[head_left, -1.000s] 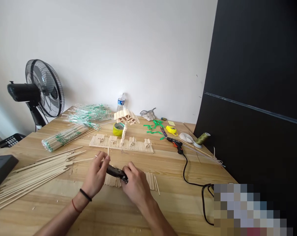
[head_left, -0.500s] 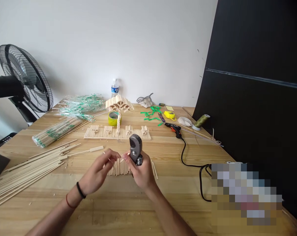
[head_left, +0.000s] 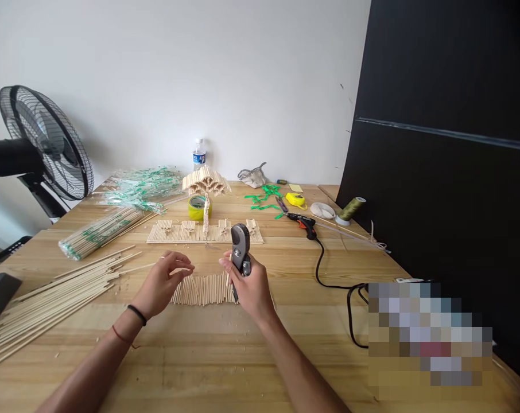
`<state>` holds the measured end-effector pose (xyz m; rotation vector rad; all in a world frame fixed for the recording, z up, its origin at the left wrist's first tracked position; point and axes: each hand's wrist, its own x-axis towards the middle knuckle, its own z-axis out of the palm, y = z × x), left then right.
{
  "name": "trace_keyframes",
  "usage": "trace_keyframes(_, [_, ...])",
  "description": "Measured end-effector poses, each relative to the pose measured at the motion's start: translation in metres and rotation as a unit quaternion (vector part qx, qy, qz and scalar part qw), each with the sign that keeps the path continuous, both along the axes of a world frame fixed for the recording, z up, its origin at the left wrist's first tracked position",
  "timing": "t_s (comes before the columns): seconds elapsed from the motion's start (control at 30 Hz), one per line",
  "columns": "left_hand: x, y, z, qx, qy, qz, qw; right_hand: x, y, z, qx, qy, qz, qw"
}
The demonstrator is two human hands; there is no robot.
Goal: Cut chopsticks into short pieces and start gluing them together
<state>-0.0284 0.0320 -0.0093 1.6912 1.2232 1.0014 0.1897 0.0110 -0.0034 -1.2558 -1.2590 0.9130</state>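
Your wooden surface (head_left: 191, 355) carries everything here, with a spread of long sticks (head_left: 62, 304) fanned out on your left. Beyond your hands stands the stick-built model (head_left: 206, 215), its roof raised on a single post; leave it well apart from your elbows and tool.

Your right hand (head_left: 253, 287) is closed around a grey-and-black hand tool (head_left: 240, 244), held upright, with a short stick (head_left: 228, 275) pinched by the thumb and finger beside it. Your left hand (head_left: 165, 284) is partly open, fingers loosely curled; a slanted stick (head_left: 195, 284) shows at its fingertips, but I can't tell whether you have hold of it.

The row of short sticks (head_left: 208, 289) lies side by side on the surface, below and between your hands. The step in hand looks like sorting or adding cut pieces there. I'd lower each one parallel to its neighbours and even up the ends with a light fingertip, as they look slightly ragged. With the tool sharing the right hand, tilt it clear so it doesn't nudge the row, or put it down first.
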Motion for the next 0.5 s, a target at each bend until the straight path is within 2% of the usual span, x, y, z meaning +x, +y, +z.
trace_keyframes(0.2, [-0.007,0.006,-0.007,0.092,0.093,-0.006,0.991,-0.003,-0.003,0.004,0.004,-0.040,-0.004,0.999])
trace_keyframes(0.3, [-0.014,0.009,-0.006,0.097,0.128,-0.020,0.987,-0.003,-0.003,0.005,0.004,-0.051,-0.010,0.999])
trace_keyframes(0.5, [-0.024,0.010,-0.005,0.088,0.228,-0.143,0.959,-0.002,-0.003,0.005,0.009,-0.074,0.000,0.997])
